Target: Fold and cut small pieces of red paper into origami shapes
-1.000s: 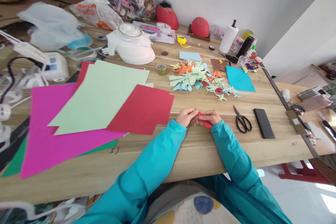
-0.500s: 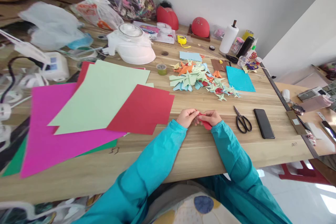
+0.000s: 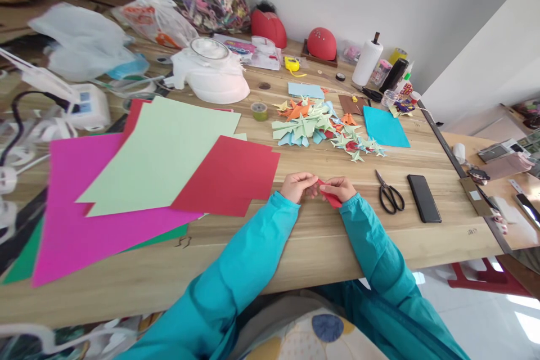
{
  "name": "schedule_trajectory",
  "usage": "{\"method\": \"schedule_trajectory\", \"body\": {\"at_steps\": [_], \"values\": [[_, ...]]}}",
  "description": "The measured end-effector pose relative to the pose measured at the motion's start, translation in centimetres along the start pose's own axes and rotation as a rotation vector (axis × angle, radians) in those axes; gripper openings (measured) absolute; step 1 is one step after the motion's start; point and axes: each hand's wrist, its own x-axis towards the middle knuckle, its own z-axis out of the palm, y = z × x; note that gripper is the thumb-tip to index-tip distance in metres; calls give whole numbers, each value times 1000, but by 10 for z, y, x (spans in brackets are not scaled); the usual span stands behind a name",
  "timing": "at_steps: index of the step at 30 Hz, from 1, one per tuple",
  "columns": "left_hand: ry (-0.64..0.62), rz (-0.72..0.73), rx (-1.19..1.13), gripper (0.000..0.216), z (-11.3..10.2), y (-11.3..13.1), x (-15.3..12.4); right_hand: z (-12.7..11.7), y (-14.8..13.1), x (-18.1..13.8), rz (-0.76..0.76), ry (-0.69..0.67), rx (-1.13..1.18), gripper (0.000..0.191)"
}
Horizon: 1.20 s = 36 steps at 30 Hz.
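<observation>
A small folded piece of red paper (image 3: 332, 199) is held between my two hands above the wooden table, close to its front edge. My left hand (image 3: 298, 185) pinches its upper left tip between thumb and finger. On the other side, my right hand (image 3: 341, 188) grips the paper's body, and its fingers cover part of the folds. Beyond my hands lies a heap of folded paper shapes (image 3: 307, 124) in pale green, orange, blue and red. Black-handled scissors (image 3: 390, 197) rest to the right of my right hand. Sheets of red paper (image 3: 230, 177) lie left of my left hand.
A black phone (image 3: 424, 198) lies right of the scissors. Pale green (image 3: 169, 152) and magenta sheets (image 3: 105, 242) spread over the left side. A turquoise sheet (image 3: 386, 126), a tape roll (image 3: 259, 111) and a yellow tape measure (image 3: 292, 64) lie farther back.
My hands have drawn slightly apart, the left one shifting a little left and up. More of the red paper's narrow tip shows between the fingers.
</observation>
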Motion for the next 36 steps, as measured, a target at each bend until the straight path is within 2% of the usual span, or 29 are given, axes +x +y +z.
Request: {"method": "schedule_trajectory", "body": {"at_steps": [6, 10, 15, 25, 33, 36], "values": [[-38, -7, -14, 34, -1, -2, 1, -1, 2, 1, -1, 17, -11, 29], [7, 15, -2, 39, -1, -3, 2, -1, 3, 2, 10, 29, -17, 30], [67, 86, 84, 35, -1, -4, 2, -1, 2, 0, 21, 16, -10, 29], [89, 243, 272, 32, -5, -13, 4, 2, -1, -1, 32, 11, -2, 32], [49, 72, -26, 37, -1, -9, 4, 0, 2, 0, 4, -23, -16, 31], [57, 70, -43, 38, 0, -6, 4, -1, 3, 0, 8, -11, -19, 31]]}}
